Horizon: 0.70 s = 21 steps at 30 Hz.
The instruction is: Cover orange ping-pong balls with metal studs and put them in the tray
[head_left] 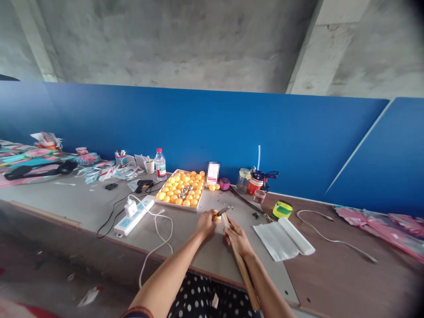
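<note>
My right hand [239,238] is closed around a long, pale wooden stick [242,267]. The stick slants from the table toward my lap, its upper end just past my fingers. Close by on the left, my left hand [207,224] is closed on a small orange-and-dark object [217,215]. Its dark, narrow part points toward the tip of the stick; its exact kind is too small to tell. Small shiny bits [231,207] lie just beyond both hands. Behind them stands a shallow white box [178,206] filled with orange balls [172,186] and a few silvery pieces.
To the left are a power strip [134,217] with a white cable, a glue gun [145,184] and a water bottle [160,165]. A white sheet roll [296,236], a yellow-green container [282,209] and a jar [243,182] stand right. A blue partition [212,128] borders the back.
</note>
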Each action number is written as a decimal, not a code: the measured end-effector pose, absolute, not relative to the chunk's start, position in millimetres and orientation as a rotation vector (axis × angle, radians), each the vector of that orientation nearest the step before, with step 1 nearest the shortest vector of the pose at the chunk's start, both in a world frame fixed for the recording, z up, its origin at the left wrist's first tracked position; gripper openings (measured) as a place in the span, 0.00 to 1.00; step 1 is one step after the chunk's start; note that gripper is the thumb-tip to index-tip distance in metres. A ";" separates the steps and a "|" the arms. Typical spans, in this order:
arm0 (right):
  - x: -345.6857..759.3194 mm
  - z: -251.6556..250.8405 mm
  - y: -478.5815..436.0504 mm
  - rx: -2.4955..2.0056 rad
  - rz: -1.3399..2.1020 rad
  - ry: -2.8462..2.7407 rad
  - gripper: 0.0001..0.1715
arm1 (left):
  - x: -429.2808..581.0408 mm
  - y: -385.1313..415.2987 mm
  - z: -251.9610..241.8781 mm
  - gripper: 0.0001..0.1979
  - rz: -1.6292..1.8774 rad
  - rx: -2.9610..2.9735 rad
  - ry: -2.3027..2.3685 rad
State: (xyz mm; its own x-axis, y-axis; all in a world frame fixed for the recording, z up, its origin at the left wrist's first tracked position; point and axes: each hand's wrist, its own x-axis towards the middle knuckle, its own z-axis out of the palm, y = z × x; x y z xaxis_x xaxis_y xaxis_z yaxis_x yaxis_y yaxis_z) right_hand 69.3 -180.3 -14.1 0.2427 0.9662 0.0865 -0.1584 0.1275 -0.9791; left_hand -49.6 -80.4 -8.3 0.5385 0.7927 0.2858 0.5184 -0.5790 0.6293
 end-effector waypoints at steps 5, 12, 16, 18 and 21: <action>73.7 -15.3 -179.6 -1.064 0.943 -0.778 0.37 | -48.5 -82.0 -8.1 0.18 0.765 2.286 1.135; 72.4 -16.2 -178.7 -1.078 1.066 -0.925 0.34 | -49.3 -82.6 -6.4 0.21 0.732 2.351 1.034; 73.7 -17.8 -177.5 -1.075 0.957 -0.778 0.32 | -48.7 -82.2 -6.5 0.19 0.742 2.337 1.058; 74.9 -17.9 -177.5 -1.118 0.958 -0.795 0.30 | -48.6 -82.0 -7.0 0.17 0.751 2.320 1.080; 74.1 -16.2 -178.7 -1.112 1.048 -0.913 0.30 | -49.1 -81.8 -7.7 0.14 0.760 2.302 1.089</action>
State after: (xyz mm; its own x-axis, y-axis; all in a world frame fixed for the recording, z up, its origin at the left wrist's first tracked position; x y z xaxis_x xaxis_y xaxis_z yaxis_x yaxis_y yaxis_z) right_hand 74.1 -178.7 -16.2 0.2637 0.9629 0.0577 -0.1886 0.1102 -0.9759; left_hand -49.1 -81.8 -7.7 0.5294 0.8022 0.2760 0.5361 -0.5685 0.6240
